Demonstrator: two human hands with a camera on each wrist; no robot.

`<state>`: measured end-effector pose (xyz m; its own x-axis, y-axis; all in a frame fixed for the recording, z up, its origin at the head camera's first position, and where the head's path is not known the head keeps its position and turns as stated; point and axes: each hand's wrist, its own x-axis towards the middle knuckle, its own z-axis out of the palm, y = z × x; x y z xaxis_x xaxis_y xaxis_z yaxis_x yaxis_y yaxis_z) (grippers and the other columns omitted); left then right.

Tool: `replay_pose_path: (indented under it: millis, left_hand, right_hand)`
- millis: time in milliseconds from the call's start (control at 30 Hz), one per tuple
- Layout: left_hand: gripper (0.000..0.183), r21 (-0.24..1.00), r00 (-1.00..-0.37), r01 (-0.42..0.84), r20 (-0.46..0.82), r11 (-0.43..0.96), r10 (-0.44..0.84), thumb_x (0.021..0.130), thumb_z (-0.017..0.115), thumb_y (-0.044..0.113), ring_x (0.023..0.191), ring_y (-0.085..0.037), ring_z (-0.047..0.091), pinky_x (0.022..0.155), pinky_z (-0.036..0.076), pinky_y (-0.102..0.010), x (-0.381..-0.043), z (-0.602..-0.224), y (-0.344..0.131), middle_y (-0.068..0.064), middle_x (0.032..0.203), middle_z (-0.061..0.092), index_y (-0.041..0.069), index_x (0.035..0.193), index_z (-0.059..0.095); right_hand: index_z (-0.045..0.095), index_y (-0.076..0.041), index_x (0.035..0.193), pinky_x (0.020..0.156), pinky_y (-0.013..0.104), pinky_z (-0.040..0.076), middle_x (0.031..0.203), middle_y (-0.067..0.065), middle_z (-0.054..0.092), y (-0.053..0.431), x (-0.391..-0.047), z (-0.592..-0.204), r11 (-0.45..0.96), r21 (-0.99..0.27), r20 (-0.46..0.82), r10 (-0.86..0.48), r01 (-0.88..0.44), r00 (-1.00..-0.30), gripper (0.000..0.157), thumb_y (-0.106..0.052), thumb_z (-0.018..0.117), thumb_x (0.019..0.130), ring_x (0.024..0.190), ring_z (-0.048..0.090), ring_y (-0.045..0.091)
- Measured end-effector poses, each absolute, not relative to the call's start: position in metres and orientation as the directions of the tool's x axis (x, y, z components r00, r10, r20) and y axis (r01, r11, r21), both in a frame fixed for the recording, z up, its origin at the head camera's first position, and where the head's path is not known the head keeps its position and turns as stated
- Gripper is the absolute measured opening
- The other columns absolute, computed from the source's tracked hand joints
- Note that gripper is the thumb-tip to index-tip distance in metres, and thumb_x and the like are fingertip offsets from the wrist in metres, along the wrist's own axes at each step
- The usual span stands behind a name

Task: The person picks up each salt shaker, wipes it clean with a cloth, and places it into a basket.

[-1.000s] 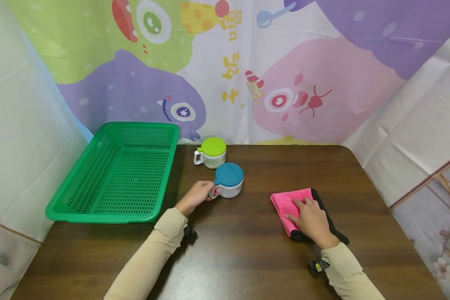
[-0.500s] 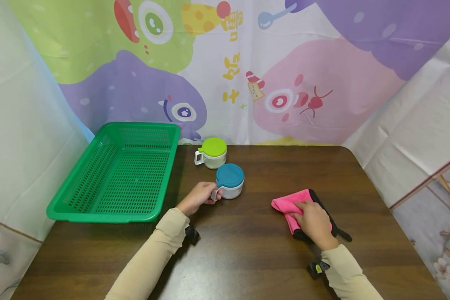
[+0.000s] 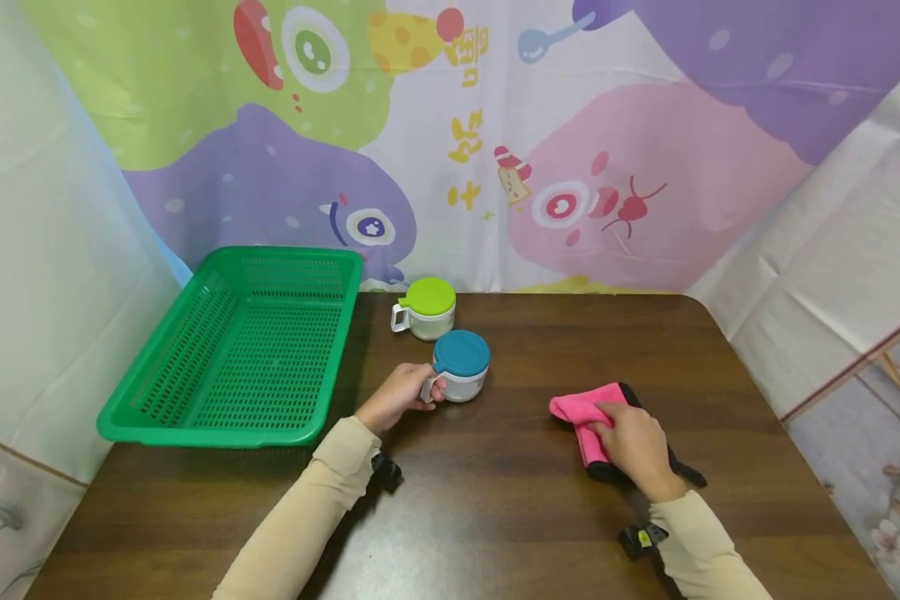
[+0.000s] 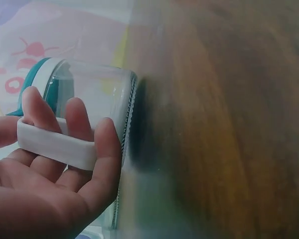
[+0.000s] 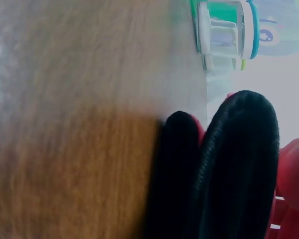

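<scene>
You have just bunched the cloth [image 3: 587, 407] right of the blue jar [image 3: 462, 357]; your right hand [image 3: 636, 446] pinches it, your left hand [image 3: 399, 395] keeps its fingers [image 4: 78, 117] through the jar's handle [image 4: 57, 145], so both are held.

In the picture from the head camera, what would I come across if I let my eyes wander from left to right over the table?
Green basket → left hand → blue-lidded jar → pink cloth.
</scene>
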<state>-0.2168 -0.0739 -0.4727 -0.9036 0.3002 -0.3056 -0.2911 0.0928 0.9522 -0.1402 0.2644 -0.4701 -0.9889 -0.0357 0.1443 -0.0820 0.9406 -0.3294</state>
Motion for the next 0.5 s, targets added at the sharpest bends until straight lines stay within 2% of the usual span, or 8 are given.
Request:
replay_pose_path:
  millis: [133,267,500]
  left_hand:
    - [0.027,0.952,-0.908,-0.292,-0.306,0.092,0.286,0.092,0.040,0.012,0.066,-0.013,0.056,0.065,0.051,-0.027,-0.2168,-0.4704,-0.0739,0.001,0.068,0.058,-0.001,0.085,0.063]
    - [0.025,0.949,-0.906,-0.303,-0.315,0.087,0.282,0.092,0.040,0.012,0.066,-0.011,0.058,0.064,0.052,-0.027,-0.2165,-0.4706,-0.0737,0.001,0.068,0.059,0.001,0.083,0.061]
    - [0.023,0.956,-0.908,-0.286,-0.293,0.067,0.299,0.091,0.038,0.011,0.066,-0.009,0.058,0.065,0.050,-0.026,-0.2155,-0.4719,-0.0739,0.002,0.066,0.059,0.007,0.076,0.054]
  right_hand:
    - [0.069,-0.001,0.114,0.076,0.056,0.053,0.108,0.023,0.070,0.2646,-0.1403,-0.4670,0.940,-0.329,0.144,-0.042,-0.087,-0.989,0.032,-0.014,0.070,0.085,0.088,0.068,0.039]
    - [0.069,0.001,0.110,0.077,0.057,0.052,0.105,0.024,0.070,0.2635,-0.1405,-0.4644,0.940,-0.326,0.155,-0.056,-0.104,-0.986,0.029,-0.014,0.070,0.085,0.091,0.067,0.042]
    - [0.062,0.008,0.120,0.091,0.059,0.048,0.118,0.030,0.064,0.2609,-0.1393,-0.4622,0.927,-0.359,0.159,-0.052,-0.107,-0.986,0.038,-0.011,0.066,0.087,0.108,0.061,0.047]
